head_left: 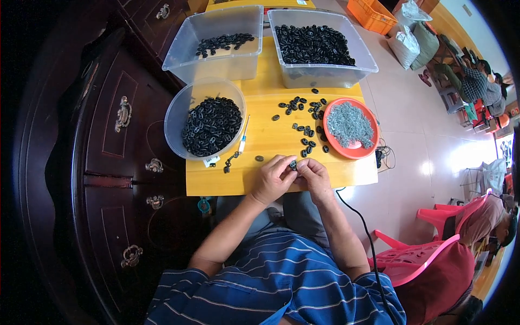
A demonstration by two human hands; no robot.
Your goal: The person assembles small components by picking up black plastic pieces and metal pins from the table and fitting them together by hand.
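Note:
Close to the table's front edge, my left hand pinches a small black oval plastic piece in its fingertips. My right hand is closed right beside it, thumb and finger pressed together at the piece; whatever they hold is too small to make out. Loose black oval pieces lie scattered beyond my hands. To their right, a red plate bears a heap of small silvery metal parts. A single oval piece lies just left of my left hand.
A round clear tub of black pieces stands at left; two clear rectangular bins stand behind. A white-and-blue pen-like tool lies by the tub. Dark drawers flank the table. A black cable hangs at right; people sit farther off.

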